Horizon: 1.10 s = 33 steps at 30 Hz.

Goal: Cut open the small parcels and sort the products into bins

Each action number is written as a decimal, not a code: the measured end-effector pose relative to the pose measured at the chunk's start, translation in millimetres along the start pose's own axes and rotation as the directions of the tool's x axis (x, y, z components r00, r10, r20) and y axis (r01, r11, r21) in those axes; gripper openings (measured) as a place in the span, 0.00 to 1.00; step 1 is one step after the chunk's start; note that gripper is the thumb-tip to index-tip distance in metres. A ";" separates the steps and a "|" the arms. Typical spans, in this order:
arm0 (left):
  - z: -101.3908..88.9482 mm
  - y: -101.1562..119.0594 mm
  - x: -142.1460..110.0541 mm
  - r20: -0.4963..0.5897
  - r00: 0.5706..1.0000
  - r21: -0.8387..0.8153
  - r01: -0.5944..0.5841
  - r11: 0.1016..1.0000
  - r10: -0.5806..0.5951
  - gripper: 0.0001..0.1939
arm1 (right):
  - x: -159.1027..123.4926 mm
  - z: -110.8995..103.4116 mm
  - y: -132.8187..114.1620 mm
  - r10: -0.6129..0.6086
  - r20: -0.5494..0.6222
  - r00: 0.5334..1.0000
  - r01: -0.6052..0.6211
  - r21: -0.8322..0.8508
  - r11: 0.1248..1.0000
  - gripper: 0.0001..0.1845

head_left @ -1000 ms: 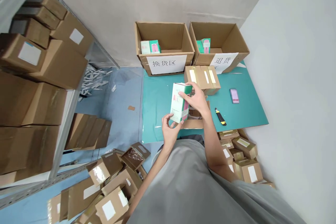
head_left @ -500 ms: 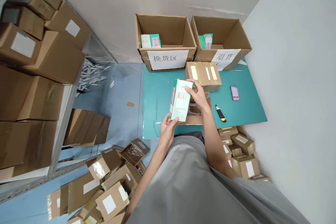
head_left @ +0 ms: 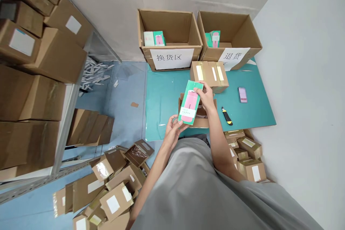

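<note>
Left hand, right hand half-curled, gripping a green-and-pink cardboard box over an open brown carton — not put down yet.

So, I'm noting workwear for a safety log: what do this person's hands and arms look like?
The left hand and right hand are ungloved, and both forearms are bare, with no watch or bracelet showing. The loose top is plain grey.
</note>
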<state>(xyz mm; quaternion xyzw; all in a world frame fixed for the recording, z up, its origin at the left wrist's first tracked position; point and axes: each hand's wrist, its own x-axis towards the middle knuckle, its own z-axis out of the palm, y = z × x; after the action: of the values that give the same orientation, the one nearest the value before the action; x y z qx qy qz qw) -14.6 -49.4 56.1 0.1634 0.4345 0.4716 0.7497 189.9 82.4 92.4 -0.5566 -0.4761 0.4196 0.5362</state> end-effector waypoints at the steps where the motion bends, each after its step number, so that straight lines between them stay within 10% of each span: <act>1: -1.4 0.4 1.6 0.009 0.999 -0.020 0.051 0.999 -0.051 0.34 | -0.4 0.0 0.4 0.001 0.016 1.000 -0.001 0.006 1.000 0.22; 9: 2.8 -7.0 13.3 -0.053 0.995 0.018 0.088 0.996 -0.087 0.38 | 4.1 5.0 -11.8 -0.051 0.184 0.982 0.057 -0.028 0.998 0.22; 18: 15.7 -4.6 27.7 -0.231 0.868 0.456 -0.303 0.837 0.440 0.37 | 13.7 13.1 -19.0 -0.095 0.011 0.995 0.096 -0.189 0.977 0.26; 27: 3.0 1.6 30.3 -0.121 0.990 0.037 0.077 0.996 -0.072 0.37 | 21.6 -0.4 -2.7 0.016 0.076 0.997 -0.022 0.072 0.997 0.28; 33: 13.5 -3.7 29.2 -0.273 0.947 0.173 -0.126 0.977 0.171 0.43 | 21.3 0.3 -10.3 -0.010 0.156 0.988 0.010 0.002 1.000 0.26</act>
<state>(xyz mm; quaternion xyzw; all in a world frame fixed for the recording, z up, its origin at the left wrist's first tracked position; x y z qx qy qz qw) 3.6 -24.2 46.8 0.1829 0.5596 0.5106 0.6266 192.8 103.0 103.5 -0.5194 -0.5192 0.4594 0.4996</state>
